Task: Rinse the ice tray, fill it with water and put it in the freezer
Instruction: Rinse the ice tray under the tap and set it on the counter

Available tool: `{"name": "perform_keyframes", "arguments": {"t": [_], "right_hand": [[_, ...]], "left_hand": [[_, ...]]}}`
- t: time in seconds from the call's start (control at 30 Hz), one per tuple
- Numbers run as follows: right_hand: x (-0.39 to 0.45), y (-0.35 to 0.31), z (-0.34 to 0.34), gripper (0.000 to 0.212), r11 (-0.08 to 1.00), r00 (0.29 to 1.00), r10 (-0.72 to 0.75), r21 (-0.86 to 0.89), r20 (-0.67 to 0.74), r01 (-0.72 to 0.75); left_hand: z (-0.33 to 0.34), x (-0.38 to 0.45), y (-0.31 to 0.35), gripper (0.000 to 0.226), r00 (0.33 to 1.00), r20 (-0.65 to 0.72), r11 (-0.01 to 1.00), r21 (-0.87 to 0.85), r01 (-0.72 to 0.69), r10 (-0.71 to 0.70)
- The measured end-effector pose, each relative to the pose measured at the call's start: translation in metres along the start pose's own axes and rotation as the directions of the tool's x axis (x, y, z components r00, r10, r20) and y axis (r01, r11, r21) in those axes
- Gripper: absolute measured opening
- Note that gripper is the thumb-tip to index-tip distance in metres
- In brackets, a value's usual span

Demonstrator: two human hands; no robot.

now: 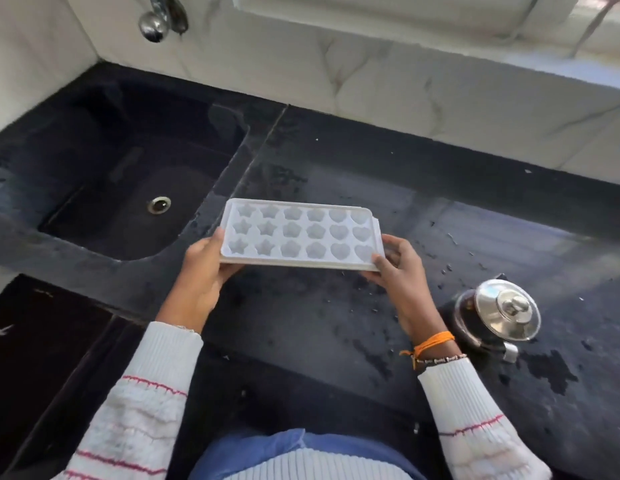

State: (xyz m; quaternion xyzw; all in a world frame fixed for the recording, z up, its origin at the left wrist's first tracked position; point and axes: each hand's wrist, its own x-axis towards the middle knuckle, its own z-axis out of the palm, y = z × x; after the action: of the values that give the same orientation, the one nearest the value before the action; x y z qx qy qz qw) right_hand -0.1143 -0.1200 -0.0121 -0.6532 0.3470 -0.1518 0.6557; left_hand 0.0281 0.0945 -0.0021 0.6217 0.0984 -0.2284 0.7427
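A black stone countertop (440, 216) is stretching across the view, scattered with pale crumbs and wet-looking patches. At its right, a dark jar (474, 327) is standing upright, wearing a shiny steel lid (507, 310) with a round knob. White marble-veined wall tiles (301, 64) are rising behind the counter. At the top right, a pale ledge (422, 8) is showing, possibly a window sill, though blur is making that uncertain. A dark cabinet front (41, 341) is dropping away below the counter's left edge.

White ice tray (299, 233), empty moulds up, roughly level.
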Motion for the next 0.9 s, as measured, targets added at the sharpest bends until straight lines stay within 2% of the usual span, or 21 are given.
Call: {"name": "perform_keyframes", "arguments": {"t": [0.17, 0.3, 0.37, 0.47, 0.73, 0.9], "right_hand": [[0.007, -0.014, 0.071, 0.022, 0.995, 0.998, -0.039, 0.097, 0.054, 0.034], [0.005, -0.018, 0.136, 0.025, 0.992, 0.996, -0.056, 0.113, 0.070, 0.048], [0.001, -0.021, 0.171, 0.026, 0.992, 0.996, -0.063, 0.114, 0.064, 0.056], [-0.008, -0.023, 0.236, 0.027, 0.990, 0.998, -0.058, 0.128, 0.013, 0.056], [-0.009, -0.029, 0.320, 0.032, 0.991, 0.996, -0.058, 0.120, -0.068, 0.066], [0.025, -0.034, 0.344, 0.034, 0.994, 0.995, -0.086, 0.064, -0.045, 0.089]], "left_hand": [[-0.056, 0.015, 0.029, 0.027, 0.995, -0.098, 0.963, -0.267, -0.042, 0.016], [-0.107, 0.032, 0.047, 0.012, 0.987, -0.157, 0.952, -0.301, -0.054, 0.006], [-0.136, 0.044, 0.062, 0.009, 0.982, -0.181, 0.939, -0.343, -0.016, -0.050], [-0.189, 0.065, 0.090, 0.009, 0.984, -0.123, 0.913, -0.402, 0.071, -0.130], [-0.254, 0.115, 0.136, 0.023, 0.988, 0.027, 0.946, -0.287, 0.151, -0.149], [-0.261, 0.151, 0.146, 0.031, 0.996, 0.056, 0.987, -0.141, 0.080, -0.073]]}}
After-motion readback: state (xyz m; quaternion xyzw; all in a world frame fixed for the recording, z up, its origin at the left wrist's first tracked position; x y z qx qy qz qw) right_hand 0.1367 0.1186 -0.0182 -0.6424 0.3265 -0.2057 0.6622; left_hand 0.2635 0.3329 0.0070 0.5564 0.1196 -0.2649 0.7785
